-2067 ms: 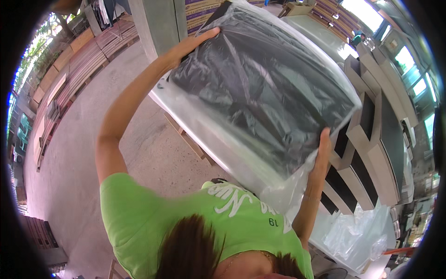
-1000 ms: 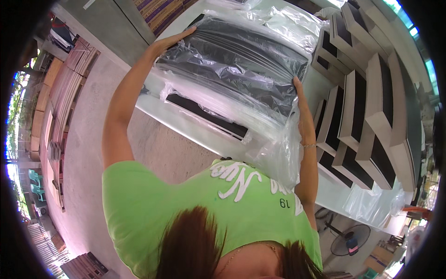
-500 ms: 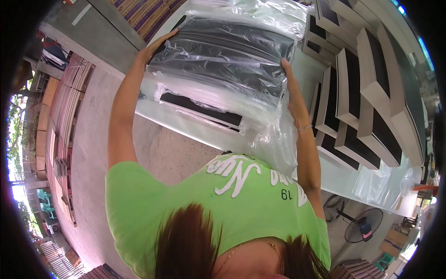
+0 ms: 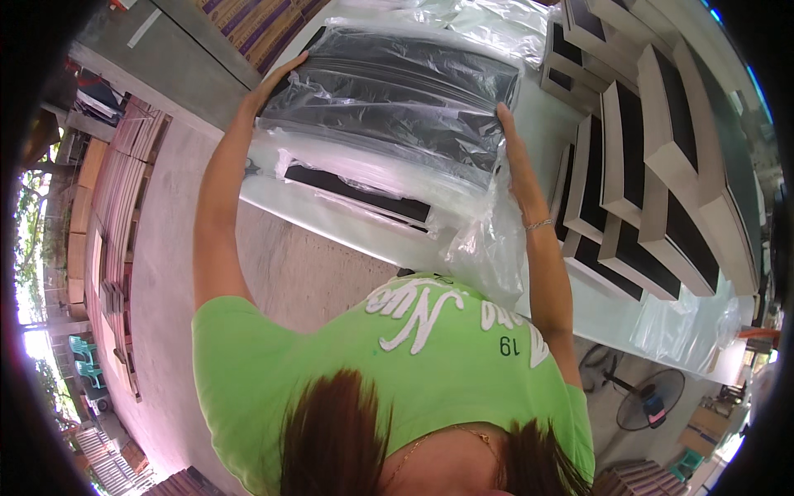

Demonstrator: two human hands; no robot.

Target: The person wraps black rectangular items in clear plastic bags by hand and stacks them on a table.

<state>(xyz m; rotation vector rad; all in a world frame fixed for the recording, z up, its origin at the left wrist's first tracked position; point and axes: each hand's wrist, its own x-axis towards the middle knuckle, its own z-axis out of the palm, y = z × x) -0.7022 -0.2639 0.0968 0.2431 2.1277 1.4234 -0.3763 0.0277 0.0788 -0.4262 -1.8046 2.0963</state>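
Note:
A wide black bundle in loose clear plastic lies over the table, between my two hands. My left hand grips its left edge, with fingers reaching along the far side. My right hand clasps the right edge, its thumb on top of the plastic and the other fingers mostly hidden beneath or behind. The clear plastic wrap hangs loosely off the near right corner. Just below the bundle, a flat black-topped piece with pale edges rests on the white table, partly covered by plastic.
Several black-and-grey boxes are stacked on the right side of the table. Clear plastic sheets lie at the far side. A grey cabinet and printed cartons stand far left. A fan is on the floor at lower right.
The wrapped bundle and both my hands have shifted slightly to the left. My grip on both edges looks the same.

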